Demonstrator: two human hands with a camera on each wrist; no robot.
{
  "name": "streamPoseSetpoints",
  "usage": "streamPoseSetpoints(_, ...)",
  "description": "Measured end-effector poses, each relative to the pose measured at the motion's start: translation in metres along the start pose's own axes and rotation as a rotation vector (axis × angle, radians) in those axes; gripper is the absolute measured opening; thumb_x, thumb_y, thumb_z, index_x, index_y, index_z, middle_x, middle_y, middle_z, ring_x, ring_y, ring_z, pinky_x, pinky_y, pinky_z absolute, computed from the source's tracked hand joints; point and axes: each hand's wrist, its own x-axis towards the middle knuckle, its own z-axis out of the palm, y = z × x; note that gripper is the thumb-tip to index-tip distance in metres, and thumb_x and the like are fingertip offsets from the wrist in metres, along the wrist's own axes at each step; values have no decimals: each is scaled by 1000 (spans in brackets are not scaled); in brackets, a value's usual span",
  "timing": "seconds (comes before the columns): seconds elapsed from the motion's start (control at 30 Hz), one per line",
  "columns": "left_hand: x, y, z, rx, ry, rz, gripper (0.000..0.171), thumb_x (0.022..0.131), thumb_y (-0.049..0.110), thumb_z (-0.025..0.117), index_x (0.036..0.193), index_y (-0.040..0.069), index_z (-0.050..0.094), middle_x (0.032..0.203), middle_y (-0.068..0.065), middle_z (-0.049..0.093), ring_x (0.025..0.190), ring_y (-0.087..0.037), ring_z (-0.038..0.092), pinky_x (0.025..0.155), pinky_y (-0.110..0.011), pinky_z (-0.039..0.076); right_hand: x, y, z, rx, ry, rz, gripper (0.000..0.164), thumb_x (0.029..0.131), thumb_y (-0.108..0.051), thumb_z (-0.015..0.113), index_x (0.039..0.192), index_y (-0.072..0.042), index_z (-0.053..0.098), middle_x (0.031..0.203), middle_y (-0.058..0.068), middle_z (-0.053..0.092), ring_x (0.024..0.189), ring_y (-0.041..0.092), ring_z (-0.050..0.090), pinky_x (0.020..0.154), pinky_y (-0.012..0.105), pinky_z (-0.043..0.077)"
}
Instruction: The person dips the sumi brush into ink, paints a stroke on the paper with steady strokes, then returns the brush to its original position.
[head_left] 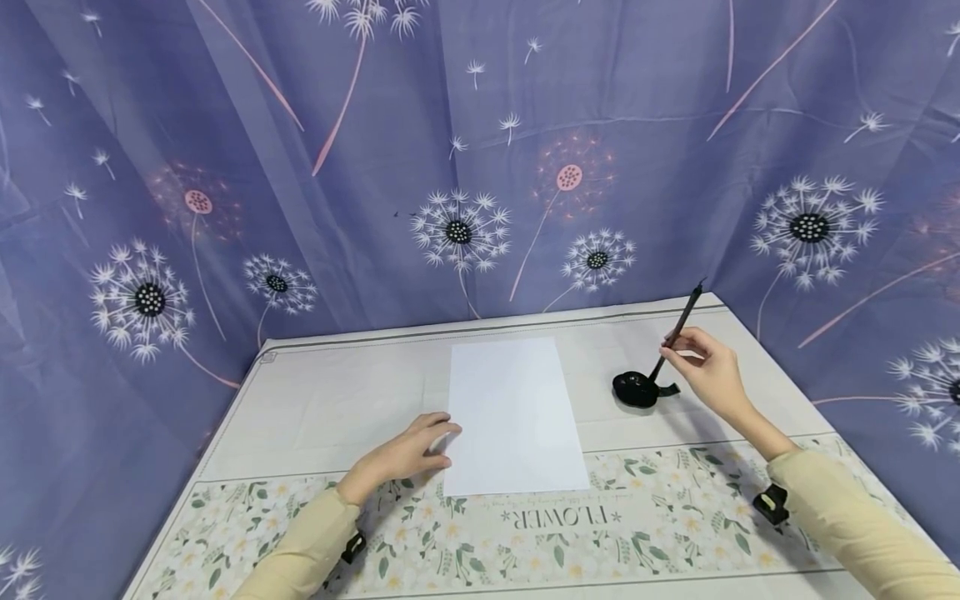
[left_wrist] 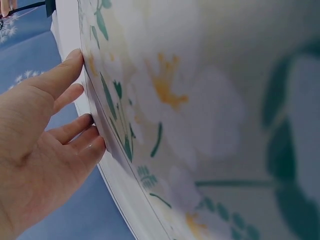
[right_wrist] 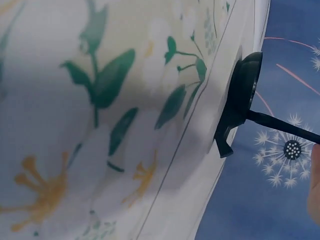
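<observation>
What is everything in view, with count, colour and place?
Paper: one, white, middle of the tablecloth.
Dish: one, black, right of the paper.
Brush: one, dark, slanting up from the dish.
Tablecloth: one, white with floral band, beneath the paper.
Backdrop: count unclear, blue-purple with dandelions, behind the tablecloth.
Sleeves: two, beige, lower left and right.
Wrist devices: two, black, beside the sleeves.
Left hand: one, at the paper's left edge.
Right hand: one, holding the brush.
</observation>
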Motion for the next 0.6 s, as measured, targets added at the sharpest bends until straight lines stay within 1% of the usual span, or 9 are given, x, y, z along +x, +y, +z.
streamPoseSetpoints(0.13,-1,1,-1,-10,1,5,53,93,25,64,141,8,46,151,-23,32,141,-39,31,111,-52,38,1,-3,1,-11,-4,-14,18,78,18,68,95,14,65,84,20,67,81,-8,65,70,8,54)
streamPoseSetpoints(0.2,-1,1,-1,-10,3,7,53,93,24,64,141,8,47,150,-23,32,141,-39,31,111,-52,39,1,-3,1,2,-4,-6,17,79,17,68,95,14,64,84,22,66,81,-7,65,70,9,55)
streamPoseSetpoints(0.3,-1,0,0,-8,5,10,53,93,24,65,140,7,47,150,-24,33,140,-40,32,111,-52,39,1,-2,2,15,-13,-3,17,79,18,68,95,14,64,84,21,66,80,-7,65,70,9,55)
streamPoseSetpoints(0.4,-1,0,0,-11,1,11,53,93,24,65,140,7,47,150,-23,33,140,-40,32,110,-51,39,1,-1,1,26,-15,-8,18,78,19,67,95,15,64,84,10,69,80,-7,65,70,9,55)
streamPoseSetpoints(0.5,-1,0,-1,-19,0,13,53,93,24,65,140,7,47,150,-23,33,140,-40,31,110,-51,39,2,-2,0,48,6,-3,18,79,20,67,96,16,63,85,-1,69,81,-7,65,71,9,55)
streamPoseSetpoints(0.6,-1,0,-1,-24,-4,9,54,93,25,65,141,8,46,151,-22,32,141,-39,30,111,-51,39,5,-2,-1,79,39,24,19,81,18,66,99,17,62,86,-9,68,81,-6,65,73,9,54)
